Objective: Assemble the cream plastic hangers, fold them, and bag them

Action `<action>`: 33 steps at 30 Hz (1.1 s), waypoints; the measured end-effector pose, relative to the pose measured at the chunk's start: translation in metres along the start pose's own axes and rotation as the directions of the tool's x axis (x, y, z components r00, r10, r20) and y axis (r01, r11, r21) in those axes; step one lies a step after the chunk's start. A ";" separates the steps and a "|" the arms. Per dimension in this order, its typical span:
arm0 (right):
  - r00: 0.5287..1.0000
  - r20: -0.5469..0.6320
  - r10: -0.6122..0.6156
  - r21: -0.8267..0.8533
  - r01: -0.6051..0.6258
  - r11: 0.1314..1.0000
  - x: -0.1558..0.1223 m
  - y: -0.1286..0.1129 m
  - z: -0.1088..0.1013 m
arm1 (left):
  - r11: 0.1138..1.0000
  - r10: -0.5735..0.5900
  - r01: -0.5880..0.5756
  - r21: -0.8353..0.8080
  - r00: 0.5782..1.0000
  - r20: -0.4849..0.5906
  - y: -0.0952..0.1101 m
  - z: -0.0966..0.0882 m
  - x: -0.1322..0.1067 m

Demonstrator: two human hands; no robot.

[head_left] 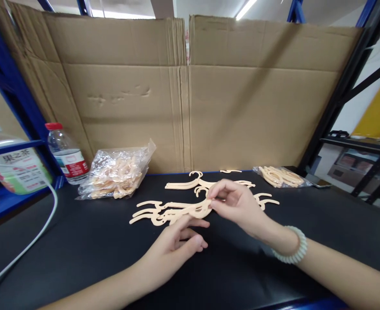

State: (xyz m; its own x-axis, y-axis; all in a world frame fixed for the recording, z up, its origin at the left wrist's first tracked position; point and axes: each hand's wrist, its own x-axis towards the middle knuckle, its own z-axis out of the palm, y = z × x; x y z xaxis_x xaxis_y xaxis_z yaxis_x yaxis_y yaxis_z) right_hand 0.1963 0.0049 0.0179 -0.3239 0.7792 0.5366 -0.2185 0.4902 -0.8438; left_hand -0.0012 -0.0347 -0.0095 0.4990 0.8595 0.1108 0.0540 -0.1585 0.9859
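Cream plastic folding-hanger pieces lie about the middle of the black tabletop. My right hand (237,206), with a coiled band on its wrist, pinches the end of one curved hanger piece (201,209) between thumb and fingers. Just below that piece is my left hand (180,245), thumb and index finger apart and the other fingers loosely curled, with nothing seen in it. To the left, several hanger arms (144,212) lie side by side. Behind my hands lies a hanger with a hook (183,185); my right hand partly hides the pieces there.
A clear bag of cream pieces (117,174) stands at the back left, beside a red-capped bottle (69,155). Another bagged bundle (282,176) lies at the back right. A cardboard wall (128,107) closes off the rear. A white cable (48,219) crosses the left side.
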 end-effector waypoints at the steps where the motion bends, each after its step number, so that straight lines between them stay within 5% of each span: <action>1: 0.998 0.062 -0.007 0.014 0.006 1.000 -0.004 0.000 0.007 | 0.999 -0.008 0.007 -0.046 1.000 -0.029 0.001 0.000 0.001; 6: 0.974 0.215 0.072 -0.008 -0.072 0.997 -0.010 0.008 0.016 | 0.985 -0.044 0.013 -0.173 0.983 -0.178 0.002 -0.003 0.006; 11: 0.993 0.100 0.057 -0.330 -0.021 0.944 0.013 0.025 -0.035 | 0.978 -0.077 0.027 -0.206 0.967 -0.241 0.000 -0.007 0.009; 13: 0.996 0.085 -0.003 -0.602 0.054 0.797 0.022 0.032 -0.066 | 0.979 -0.079 0.025 -0.201 0.960 -0.267 0.000 -0.008 0.009; 15: 0.989 0.145 -0.026 -0.838 0.137 0.528 0.027 0.039 -0.094 | 0.984 -0.067 0.018 -0.176 0.958 -0.279 0.000 -0.009 0.009; 18: 0.983 0.168 0.067 -0.928 0.135 0.348 0.028 0.050 -0.115 | 0.990 -0.046 0.004 -0.141 0.955 -0.292 0.002 -0.011 0.008; 33: 0.989 0.140 0.050 -0.922 0.112 0.371 0.030 0.057 -0.108 | 0.988 -0.030 -0.037 -0.150 0.905 -0.424 0.008 -0.020 0.009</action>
State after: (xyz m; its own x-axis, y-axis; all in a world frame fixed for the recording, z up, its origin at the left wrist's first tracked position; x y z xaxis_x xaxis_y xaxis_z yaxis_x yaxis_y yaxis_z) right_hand 0.2736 0.0986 -0.0158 -0.4603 0.7401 0.4902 0.7311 0.6293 -0.2636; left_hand -0.0132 -0.0183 0.0015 0.0837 0.9888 0.1237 -0.0954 -0.1156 0.9887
